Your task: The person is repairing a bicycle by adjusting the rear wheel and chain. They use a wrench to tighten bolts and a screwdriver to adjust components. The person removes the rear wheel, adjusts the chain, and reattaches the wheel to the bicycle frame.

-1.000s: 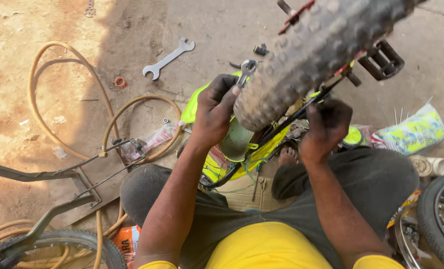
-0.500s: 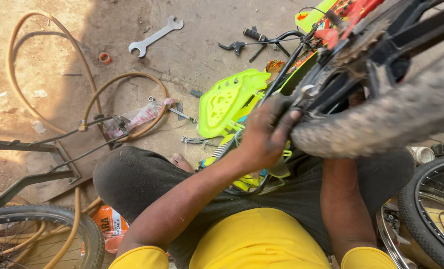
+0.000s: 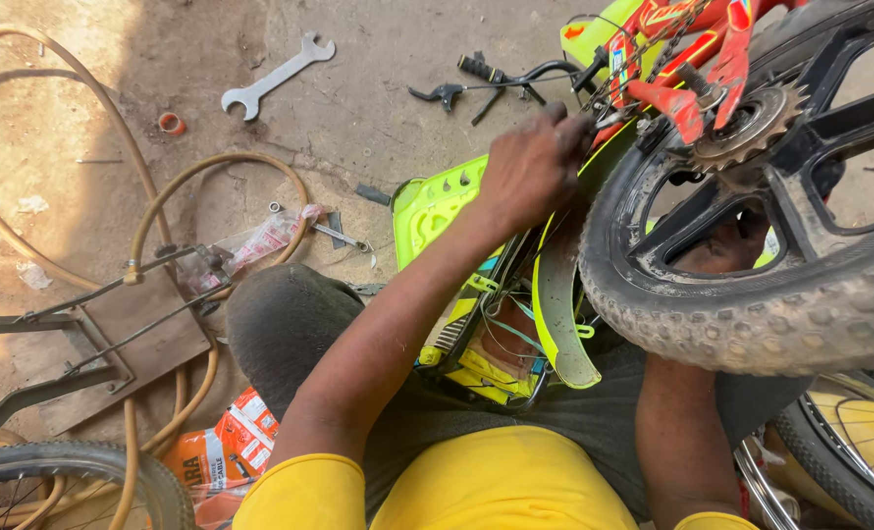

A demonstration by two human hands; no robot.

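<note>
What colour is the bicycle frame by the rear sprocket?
Red bicycle frame, clearest in the head view.

We see a silver wrench [image 3: 278, 76] on the dusty floor [image 3: 378, 108], tan hose [image 3: 113, 186] looped nearby, an orange packet [image 3: 226, 453] beside our knee.

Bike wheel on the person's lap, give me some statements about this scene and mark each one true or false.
1. The left hand is up by the red frame near the wheel's centre. True.
2. The right hand is in plain sight on top of the tyre. False: it is hidden behind the wheel; only the forearm shows.
3. A wrench lies on the ground. True.
4. The wrench is in the left hand. False: it lies apart, untouched.
5. The mudguard is blue. False: it is bright yellow-green.
</note>
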